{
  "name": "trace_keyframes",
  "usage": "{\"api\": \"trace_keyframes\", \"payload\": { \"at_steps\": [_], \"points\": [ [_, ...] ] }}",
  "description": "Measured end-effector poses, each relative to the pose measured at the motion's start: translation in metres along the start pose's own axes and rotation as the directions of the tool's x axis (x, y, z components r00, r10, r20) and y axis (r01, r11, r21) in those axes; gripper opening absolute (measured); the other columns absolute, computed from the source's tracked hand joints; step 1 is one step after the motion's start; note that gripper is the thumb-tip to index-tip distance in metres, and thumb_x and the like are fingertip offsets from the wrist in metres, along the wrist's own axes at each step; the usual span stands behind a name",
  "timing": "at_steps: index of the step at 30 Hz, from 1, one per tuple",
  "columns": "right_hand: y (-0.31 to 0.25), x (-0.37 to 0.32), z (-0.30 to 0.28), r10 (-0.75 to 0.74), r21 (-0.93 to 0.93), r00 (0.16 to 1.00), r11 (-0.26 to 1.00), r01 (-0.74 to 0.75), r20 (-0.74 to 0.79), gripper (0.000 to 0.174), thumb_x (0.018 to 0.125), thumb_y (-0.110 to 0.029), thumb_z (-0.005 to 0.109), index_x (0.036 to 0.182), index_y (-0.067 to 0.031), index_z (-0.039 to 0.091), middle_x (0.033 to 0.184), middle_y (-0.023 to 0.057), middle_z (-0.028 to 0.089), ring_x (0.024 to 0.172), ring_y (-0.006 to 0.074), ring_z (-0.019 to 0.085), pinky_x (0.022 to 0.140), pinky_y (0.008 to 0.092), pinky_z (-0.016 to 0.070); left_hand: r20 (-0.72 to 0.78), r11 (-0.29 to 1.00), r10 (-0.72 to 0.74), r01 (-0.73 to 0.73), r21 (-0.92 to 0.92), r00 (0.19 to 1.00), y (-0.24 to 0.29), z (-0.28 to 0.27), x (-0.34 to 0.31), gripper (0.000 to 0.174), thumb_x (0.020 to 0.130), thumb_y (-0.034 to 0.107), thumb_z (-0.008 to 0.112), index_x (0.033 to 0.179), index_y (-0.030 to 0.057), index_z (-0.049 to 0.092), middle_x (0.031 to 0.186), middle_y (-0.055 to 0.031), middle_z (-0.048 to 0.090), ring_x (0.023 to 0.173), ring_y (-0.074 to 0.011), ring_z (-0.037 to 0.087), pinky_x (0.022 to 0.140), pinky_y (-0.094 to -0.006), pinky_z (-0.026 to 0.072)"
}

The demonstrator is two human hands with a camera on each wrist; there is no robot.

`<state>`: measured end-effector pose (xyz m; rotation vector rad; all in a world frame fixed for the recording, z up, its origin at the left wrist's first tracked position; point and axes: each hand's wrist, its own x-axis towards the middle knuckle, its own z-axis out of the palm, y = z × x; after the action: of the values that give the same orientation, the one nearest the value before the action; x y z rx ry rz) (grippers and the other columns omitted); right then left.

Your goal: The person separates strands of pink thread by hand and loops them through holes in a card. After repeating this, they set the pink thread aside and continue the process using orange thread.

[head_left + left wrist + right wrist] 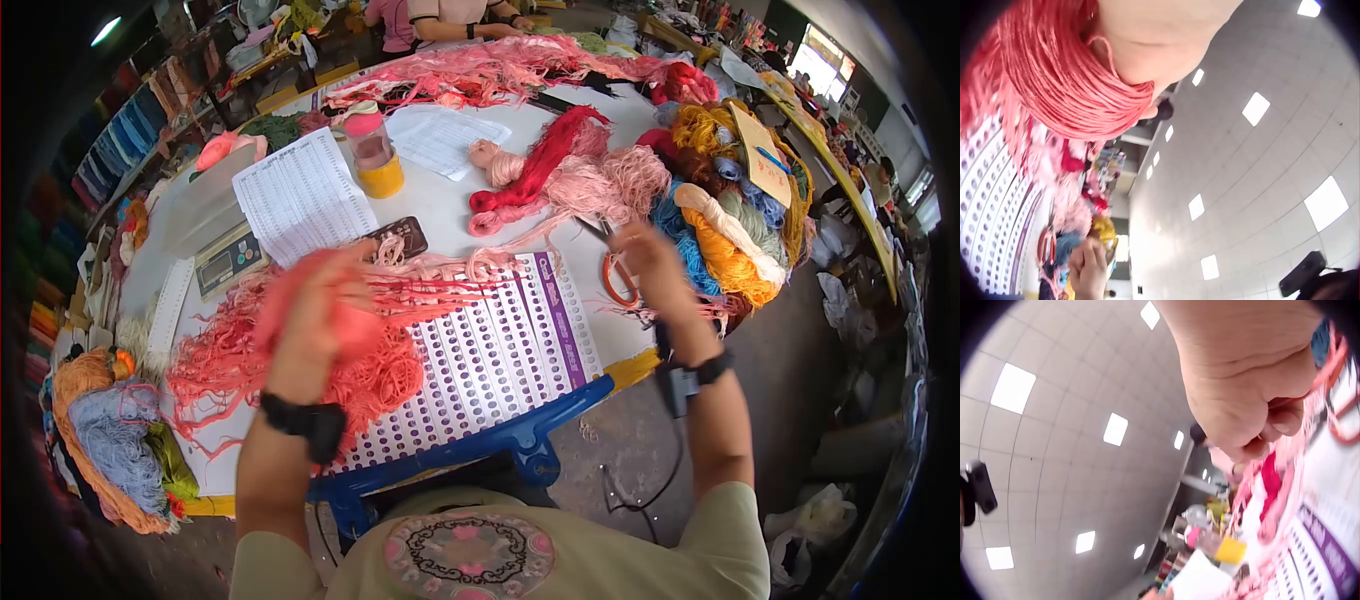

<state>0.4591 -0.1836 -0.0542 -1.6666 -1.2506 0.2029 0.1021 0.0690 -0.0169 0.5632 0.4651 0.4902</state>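
Note:
My left hand (pixel 318 305) holds a bundle of coral thread (pixel 1066 75), whose strands loop round it in the left wrist view. Below lies a loose pile of coral thread (pixel 385 385), partly over white cards with rows of holes (pixel 490 350) and a purple stripe. My right hand (pixel 652 262) is raised over the table's right side, fingers curled. In the right wrist view a coral strand (pixel 1333 365) runs into that curled hand (pixel 1254 394). Orange-handled scissors (pixel 617 283) lie just left of the right hand.
Multicoloured skeins (pixel 735 240) are heaped at the right, pink and red skeins (pixel 560 160) farther back. Printed sheets (pixel 305 195), a jar with a yellow base (pixel 380 178), a phone (pixel 400 237) and a scale (pixel 230 260) stand around. More skeins (pixel 115 440) hang over the left edge.

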Motion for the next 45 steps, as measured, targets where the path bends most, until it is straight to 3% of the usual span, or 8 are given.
{"api": "trace_keyframes", "payload": {
  "at_steps": [3, 4, 12, 22, 27, 33, 40, 45],
  "points": [
    [-0.014, 0.009, 0.085, 0.003, -0.135, 0.964, 0.990, 0.034, 0.264, 0.007, 0.090, -0.007, 0.056, 0.096, -0.0062, 0.059, 0.067, 0.0043, 0.058, 0.060, 0.0110, 0.054, 0.057, 0.0278, 0.0448, -0.005, 0.954, -0.261, 0.259, 0.152, 0.965, -0.063, 0.024, 0.054, 0.013, 0.085, 0.010, 0.065, 0.093, -0.0003, 0.064, 0.080, -0.0031, 0.063, 0.057, -0.0040, 0.050, 0.052, -0.0157, 0.0410],
    [-0.008, 0.012, 0.100, 0.021, -0.144, 0.954, 0.989, 0.024, 0.299, 0.008, 0.087, -0.017, 0.057, 0.093, -0.0110, 0.059, 0.077, 0.0194, 0.063, 0.073, 0.0364, 0.063, 0.065, 0.0425, 0.0485, -0.035, 0.931, -0.283, 0.284, 0.228, 0.958, -0.082, 0.025, 0.068, 0.010, 0.083, 0.009, 0.066, 0.089, 0.0009, 0.064, 0.084, -0.0056, 0.066, 0.058, -0.0055, 0.052, 0.054, -0.0174, 0.0429],
    [0.001, 0.012, 0.118, 0.113, -0.146, 0.889, 0.988, -0.053, 0.443, 0.011, 0.088, -0.020, 0.057, 0.096, -0.0125, 0.058, 0.077, 0.0116, 0.065, 0.074, 0.0307, 0.064, 0.066, 0.0388, 0.0484, -0.269, 0.636, -0.137, 0.293, 0.714, 0.953, -0.131, 0.035, 0.083, 0.017, 0.085, 0.015, 0.063, 0.086, -0.0012, 0.062, 0.080, -0.0098, 0.063, 0.059, -0.0141, 0.054, 0.054, -0.0276, 0.0444],
    [-0.006, 0.019, 0.114, 0.228, -0.123, 0.837, 0.974, -0.192, 0.497, 0.008, 0.093, -0.016, 0.055, 0.096, -0.0117, 0.049, 0.064, 0.0015, 0.054, 0.057, 0.0101, 0.051, 0.055, 0.0278, 0.0414, -0.226, 0.684, -0.129, 0.252, 0.685, 0.965, -0.148, 0.035, 0.099, 0.020, 0.087, 0.016, 0.059, 0.092, -0.0028, 0.064, 0.074, -0.0076, 0.062, 0.061, -0.0129, 0.057, 0.054, -0.0260, 0.0453],
    [-0.002, 0.015, 0.117, 0.227, -0.061, 0.851, 0.972, -0.225, 0.473, 0.014, 0.089, -0.023, 0.058, 0.099, -0.0139, 0.054, 0.068, 0.0075, 0.061, 0.063, 0.0237, 0.061, 0.060, 0.0362, 0.0458, -0.243, 0.334, -0.097, 0.262, 0.905, 0.965, -0.126, 0.058, 0.080, 0.009, 0.086, 0.009, 0.060, 0.091, 0.0031, 0.064, 0.074, -0.0044, 0.062, 0.059, -0.0119, 0.055, 0.051, -0.0235, 0.0417],
    [0.002, 0.014, 0.113, 0.225, 0.014, 0.819, 0.962, -0.273, 0.527, 0.017, 0.088, -0.021, 0.061, 0.102, -0.0148, 0.056, 0.065, 0.0021, 0.056, 0.060, 0.0154, 0.055, 0.059, 0.0309, 0.0439, 0.049, 0.894, -0.063, 0.035, 0.447, 0.997, -0.118, 0.031, 0.070, 0.011, 0.087, 0.011, 0.059, 0.095, 0.0033, 0.062, 0.081, -0.0042, 0.061, 0.061, -0.0101, 0.050, 0.054, -0.0227, 0.0404],
    [0.008, 0.013, 0.116, 0.223, 0.184, 0.791, 0.904, -0.387, 0.570, 0.018, 0.087, -0.017, 0.062, 0.103, -0.0096, 0.062, 0.074, 0.0017, 0.062, 0.067, 0.0111, 0.056, 0.064, 0.0273, 0.0453, 0.230, 0.910, -0.389, 0.332, 0.250, 0.892, -0.115, 0.035, 0.072, 0.027, 0.087, 0.011, 0.054, 0.111, -0.0003, 0.060, 0.093, -0.0072, 0.060, 0.065, -0.0092, 0.049, 0.054, -0.0203, 0.0392],
    [0.012, 0.015, 0.117, 0.221, 0.268, 0.807, 0.867, -0.420, 0.548, 0.022, 0.087, -0.015, 0.062, 0.107, -0.0053, 0.065, 0.085, 0.0044, 0.067, 0.076, 0.0089, 0.058, 0.070, 0.0246, 0.0465, 0.158, 0.870, -0.259, 0.159, 0.467, 0.953, -0.128, 0.048, 0.076, 0.029, 0.086, 0.007, 0.056, 0.113, 0.0014, 0.061, 0.092, -0.0076, 0.064, 0.063, -0.0087, 0.050, 0.056, -0.0204, 0.0411]
  ]
}}
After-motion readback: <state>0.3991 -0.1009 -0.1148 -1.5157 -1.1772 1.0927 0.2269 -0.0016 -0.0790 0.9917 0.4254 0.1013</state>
